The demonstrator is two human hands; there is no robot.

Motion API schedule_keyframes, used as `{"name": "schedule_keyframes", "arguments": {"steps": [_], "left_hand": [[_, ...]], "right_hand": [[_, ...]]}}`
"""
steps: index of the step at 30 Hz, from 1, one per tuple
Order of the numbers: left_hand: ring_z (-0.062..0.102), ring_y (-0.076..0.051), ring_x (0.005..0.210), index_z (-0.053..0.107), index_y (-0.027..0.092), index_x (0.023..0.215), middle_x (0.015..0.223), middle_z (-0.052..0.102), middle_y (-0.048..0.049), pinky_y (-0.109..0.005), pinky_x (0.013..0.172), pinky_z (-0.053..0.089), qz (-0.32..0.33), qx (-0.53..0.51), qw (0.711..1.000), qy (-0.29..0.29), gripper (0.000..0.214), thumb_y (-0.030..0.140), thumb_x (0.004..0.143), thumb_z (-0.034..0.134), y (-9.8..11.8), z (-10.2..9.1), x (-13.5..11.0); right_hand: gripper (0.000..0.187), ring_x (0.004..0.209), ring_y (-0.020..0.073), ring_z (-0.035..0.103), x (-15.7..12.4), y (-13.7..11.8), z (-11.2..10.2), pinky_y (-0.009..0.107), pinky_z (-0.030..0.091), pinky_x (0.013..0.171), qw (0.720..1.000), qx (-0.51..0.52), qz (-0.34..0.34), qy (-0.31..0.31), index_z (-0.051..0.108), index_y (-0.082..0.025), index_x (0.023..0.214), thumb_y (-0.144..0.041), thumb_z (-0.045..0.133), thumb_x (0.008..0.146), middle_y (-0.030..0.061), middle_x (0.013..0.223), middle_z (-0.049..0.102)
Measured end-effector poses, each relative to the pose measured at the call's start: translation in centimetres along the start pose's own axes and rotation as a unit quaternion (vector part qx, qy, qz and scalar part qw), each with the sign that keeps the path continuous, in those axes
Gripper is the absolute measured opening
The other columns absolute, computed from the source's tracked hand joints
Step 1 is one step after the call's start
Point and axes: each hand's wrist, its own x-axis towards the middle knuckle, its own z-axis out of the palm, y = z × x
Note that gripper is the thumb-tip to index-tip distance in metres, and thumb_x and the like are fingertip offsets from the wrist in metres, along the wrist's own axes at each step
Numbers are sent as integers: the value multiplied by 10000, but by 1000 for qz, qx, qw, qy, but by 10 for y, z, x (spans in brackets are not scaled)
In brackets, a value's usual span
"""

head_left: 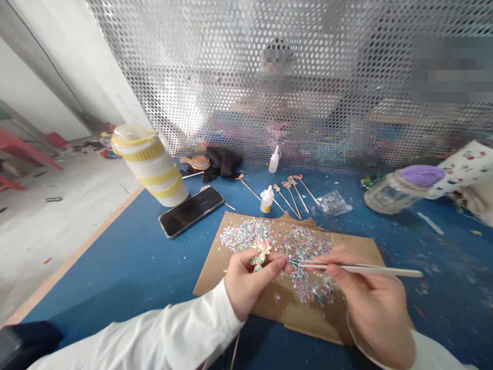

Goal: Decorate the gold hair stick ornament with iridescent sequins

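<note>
My left hand [246, 282] is closed on a flower-topped hair stick [262, 246]. Its pink petals and green leaf-like parts show above the fingers, and a thin stick comes out below the wrist. A pair of tweezers [379, 270] is gripped in my right hand [375, 300]. The tweezer tips reach the left fingertips; anything tiny between them is too small to tell. Both hands are over a cardboard sheet [316, 326]. Small iridescent rhinestones [246, 234] are spread across it in loose patches.
Behind the cardboard stand two glue bottles [266, 200], near several flower-topped sticks [295, 187] and a clear plastic bag [335, 203]. To the left are a phone [192, 210], a yellow-banded tumbler [154, 169] and a hairbrush [198, 163]. A purple-lidded jar [395, 195] lies right. Perforated metal [231, 67] rises behind.
</note>
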Motion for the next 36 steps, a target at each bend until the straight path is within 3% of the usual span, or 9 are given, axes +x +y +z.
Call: {"name": "schedule_keyframes", "arguments": {"steps": [13,22,24,26,30,33,36], "left_hand": [[555,-116,640,682,138,662,676,693,-43,-236,672,426,14,61,998,0,122,238,715,636,5,2,-2],[602,-134,676,698,128,686,693,703,-51,-234,707,450,-23,34,999,-10,117,232,711,650,6,1,-3],[615,-138,684,700,124,694,698,707,-54,-233,720,461,-32,22,999,-14,109,224,702,658,5,1,-2],[626,-145,686,698,122,697,694,709,-55,-238,722,471,-39,14,999,-16,103,219,692,665,5,2,-1],[634,-169,687,692,105,683,694,708,-71,-256,710,477,-53,47,997,-21,126,229,683,667,5,2,-1],[630,-175,698,691,100,704,712,707,-80,-267,720,474,-60,60,996,-28,145,240,693,655,6,2,-1],[623,-171,708,691,105,708,725,706,-82,-266,725,470,-60,61,996,-34,144,241,704,645,5,2,-1]], "right_hand": [[157,778,138,561,-2,1,0,202,500,640,1000,-20,7,-2,642,-202,859,-93,529,846,19,795,615],[172,777,180,548,-1,-2,-5,289,442,672,998,-49,-34,8,630,-194,877,-69,523,824,37,821,595],[209,778,181,554,2,-4,-9,297,446,660,996,-55,-70,-14,627,-194,903,-39,519,813,43,842,592],[257,784,175,561,7,-9,-14,281,461,634,986,-87,-109,-85,616,-207,961,-26,540,795,41,868,591],[233,808,159,575,15,-19,-22,249,482,669,960,-180,-125,-174,602,-218,988,-72,538,818,41,889,597],[207,801,153,583,17,-23,-24,233,489,671,948,-202,-139,-201,602,-210,987,-96,534,829,41,897,602],[183,767,154,585,18,-22,-24,231,488,629,951,-205,-130,-189,608,-213,969,-112,541,832,40,876,605]]}}
